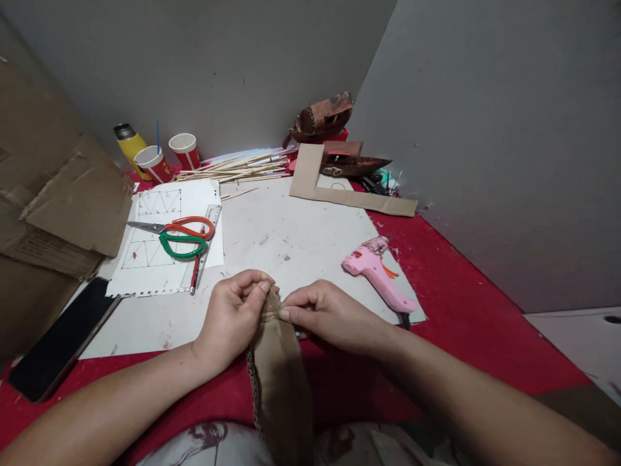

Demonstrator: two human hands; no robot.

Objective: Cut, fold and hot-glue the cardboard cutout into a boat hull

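A long brown cardboard strip (281,382) runs from my lap up to the table's near edge, its corrugated side showing on the left. My left hand (237,310) pinches the strip's far end between thumb and fingers. From the right, my right hand (320,310) grips the same end with thumb and index finger, close to a crease. The end narrows between the two hands, and part of it is hidden by my fingers. Right of my hands, a pink glue gun (383,275) lies on the white board (291,239).
Orange-and-green-handled scissors (187,236), a ruler (213,223) and a pencil (195,272) lie on a drawn sheet (160,272). A phone (63,336) is at left. Behind are paper cups (184,149), a yellow bottle (130,149), wooden sticks (242,169), an L-shaped cardboard (305,175) and model boats (349,158).
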